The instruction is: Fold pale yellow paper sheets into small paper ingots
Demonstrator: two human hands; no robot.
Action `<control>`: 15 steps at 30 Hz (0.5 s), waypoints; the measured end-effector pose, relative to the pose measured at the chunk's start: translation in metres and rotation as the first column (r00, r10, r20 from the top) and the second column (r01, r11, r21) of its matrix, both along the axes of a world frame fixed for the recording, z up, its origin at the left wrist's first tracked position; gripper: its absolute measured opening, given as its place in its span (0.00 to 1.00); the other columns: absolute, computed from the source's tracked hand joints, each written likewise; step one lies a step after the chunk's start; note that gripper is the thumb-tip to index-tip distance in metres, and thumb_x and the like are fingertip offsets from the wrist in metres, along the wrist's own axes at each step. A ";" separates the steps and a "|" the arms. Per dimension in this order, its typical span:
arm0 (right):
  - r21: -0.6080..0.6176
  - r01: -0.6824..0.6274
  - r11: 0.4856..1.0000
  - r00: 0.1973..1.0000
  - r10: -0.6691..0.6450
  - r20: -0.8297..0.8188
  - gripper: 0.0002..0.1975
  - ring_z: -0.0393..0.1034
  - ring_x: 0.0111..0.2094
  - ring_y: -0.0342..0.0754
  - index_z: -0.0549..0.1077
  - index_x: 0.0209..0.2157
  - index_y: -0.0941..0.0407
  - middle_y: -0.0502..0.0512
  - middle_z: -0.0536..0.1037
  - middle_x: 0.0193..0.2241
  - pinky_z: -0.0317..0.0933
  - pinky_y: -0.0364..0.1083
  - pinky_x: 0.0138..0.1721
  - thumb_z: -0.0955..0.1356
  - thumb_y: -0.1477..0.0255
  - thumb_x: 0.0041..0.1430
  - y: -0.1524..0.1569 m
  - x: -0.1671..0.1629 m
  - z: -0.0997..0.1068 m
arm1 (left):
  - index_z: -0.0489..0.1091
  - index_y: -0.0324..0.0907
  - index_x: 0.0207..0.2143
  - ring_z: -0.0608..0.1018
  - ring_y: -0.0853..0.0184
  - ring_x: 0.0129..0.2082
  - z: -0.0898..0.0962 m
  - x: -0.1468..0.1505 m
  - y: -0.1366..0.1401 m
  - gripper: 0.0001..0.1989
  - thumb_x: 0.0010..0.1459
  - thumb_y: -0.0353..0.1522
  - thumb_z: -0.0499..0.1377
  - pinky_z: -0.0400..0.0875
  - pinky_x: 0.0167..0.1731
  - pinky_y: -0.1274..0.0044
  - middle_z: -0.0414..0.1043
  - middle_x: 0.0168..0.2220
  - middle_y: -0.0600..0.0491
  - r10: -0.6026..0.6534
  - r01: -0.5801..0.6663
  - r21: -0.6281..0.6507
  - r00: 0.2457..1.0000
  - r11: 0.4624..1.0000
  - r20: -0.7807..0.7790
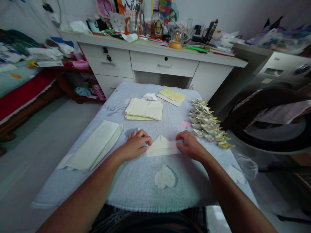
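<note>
A cream sheet of paper (161, 149), folded to a peak at its far edge, lies on the blue cloth between my hands. My left hand (138, 142) has its curled fingers and thumb closed on the paper's left end. At the right end, my right hand (189, 144) pinches the paper in the same way, fingers bent. Beyond it rests a stack of cream and yellow paper squares (144, 109). Rows of folded paper pieces with pointed tips (209, 124) stand to the right. A thick folded bundle of pale paper (96, 145) lies to the left.
A crumpled white paper (149, 96) and a yellow sheet over a white one (172, 95) lie at the table's far side. Behind stands a white desk (165, 63) crowded with jars and small items. A washing machine (279, 69) is at right, clear plastic (246, 165) near the right edge.
</note>
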State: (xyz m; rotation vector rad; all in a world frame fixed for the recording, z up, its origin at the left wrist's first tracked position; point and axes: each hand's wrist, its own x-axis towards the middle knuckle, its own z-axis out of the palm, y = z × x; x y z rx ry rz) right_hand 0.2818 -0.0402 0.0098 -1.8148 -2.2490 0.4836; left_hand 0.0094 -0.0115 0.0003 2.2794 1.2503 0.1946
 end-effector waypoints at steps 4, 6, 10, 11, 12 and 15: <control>0.013 -0.052 0.999 0.998 0.052 0.023 0.15 0.62 0.41 0.53 0.72 0.42 0.58 0.59 0.71 0.40 0.53 0.49 0.42 0.69 0.63 0.56 0.006 -0.024 0.002 | 0.71 0.46 0.36 0.64 0.57 0.47 -0.002 0.000 0.001 0.08 0.52 0.31 0.55 0.59 0.48 0.62 0.64 0.43 0.53 0.006 -0.006 0.018 1.000 1.000 0.027; 0.000 -0.046 0.999 0.996 0.046 0.081 0.19 0.62 0.41 0.55 0.73 0.40 0.57 0.60 0.71 0.39 0.53 0.51 0.42 0.70 0.58 0.53 0.012 -0.034 -0.002 | 0.70 0.45 0.36 0.65 0.57 0.48 -0.003 0.001 0.001 0.10 0.50 0.30 0.56 0.59 0.48 0.62 0.66 0.42 0.53 0.016 -0.017 0.025 0.999 1.000 0.043; -0.011 -0.057 0.998 0.995 0.058 0.079 0.17 0.61 0.41 0.55 0.72 0.35 0.56 0.59 0.70 0.39 0.53 0.50 0.40 0.73 0.60 0.48 0.018 -0.041 -0.011 | 0.67 0.45 0.44 0.67 0.57 0.49 -0.007 0.004 0.000 0.19 0.47 0.27 0.57 0.60 0.49 0.63 0.68 0.46 0.52 0.051 -0.061 0.060 0.988 0.996 0.149; -0.006 -0.066 0.998 0.997 0.067 0.046 0.16 0.61 0.41 0.54 0.72 0.34 0.56 0.58 0.70 0.38 0.53 0.50 0.40 0.74 0.62 0.48 0.019 -0.041 -0.012 | 0.66 0.45 0.47 0.68 0.57 0.49 -0.008 0.006 0.000 0.22 0.47 0.27 0.58 0.61 0.49 0.64 0.68 0.48 0.51 0.056 -0.070 0.066 0.979 0.995 0.194; 0.006 -0.073 0.997 0.997 0.073 0.002 0.14 0.61 0.41 0.54 0.71 0.34 0.56 0.57 0.69 0.38 0.53 0.50 0.40 0.74 0.64 0.48 0.018 -0.040 -0.013 | 0.65 0.44 0.50 0.69 0.58 0.48 -0.010 0.008 0.000 0.24 0.47 0.29 0.60 0.62 0.48 0.65 0.68 0.48 0.50 0.070 -0.087 0.062 0.968 0.994 0.241; 0.061 -0.094 0.994 0.980 0.103 -0.172 0.11 0.61 0.39 0.51 0.69 0.32 0.56 0.54 0.69 0.36 0.54 0.49 0.40 0.73 0.69 0.49 0.015 -0.038 -0.016 | 0.62 0.42 0.54 0.71 0.62 0.41 -0.012 0.015 -0.001 0.30 0.46 0.31 0.64 0.65 0.43 0.71 0.70 0.44 0.50 0.104 -0.108 -0.010 0.925 0.994 0.366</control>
